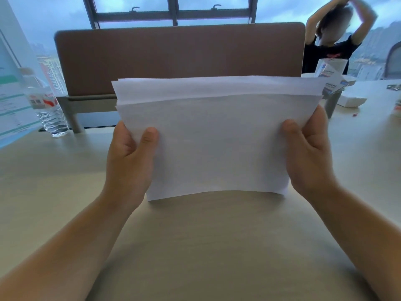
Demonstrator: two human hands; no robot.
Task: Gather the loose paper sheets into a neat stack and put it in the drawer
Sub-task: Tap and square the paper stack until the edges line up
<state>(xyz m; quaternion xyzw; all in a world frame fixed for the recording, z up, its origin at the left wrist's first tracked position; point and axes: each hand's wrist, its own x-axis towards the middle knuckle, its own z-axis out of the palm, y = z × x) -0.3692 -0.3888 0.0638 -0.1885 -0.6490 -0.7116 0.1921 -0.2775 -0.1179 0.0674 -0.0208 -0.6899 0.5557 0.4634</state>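
paper stack (pixel 217 137) is being held upright on its long edge, bottom edge sitting on or just above the desk (pixel 195 246) — contact is hard to tell. left hand (pixel 130 161) is gripping the stack's left edge, thumb curled over the front face, fingers hidden behind the sheets. right hand (pixel 308 157) is gripping the right edge the same way, thumb on the front, fingers behind. top edges are not lining up yet — several sheets are poking above the front one and fanning out at the upper left and upper right corners. bottom edge is looking roughly even, bowing slightly up in the middle.

brown desk divider (pixel 180 59) is standing behind the stack. clear water bottle (pixel 48 107) is standing on the desk at far left, beside a printed sign (pixel 13 101). white boxes (pixel 338 83) are sitting at far right on the desk. a person in a dark shirt (pixel 332 48) is sitting beyond the divider with arms raised overhead. windows (pixel 173 9) are running across the back. drawer is not showing in this view.
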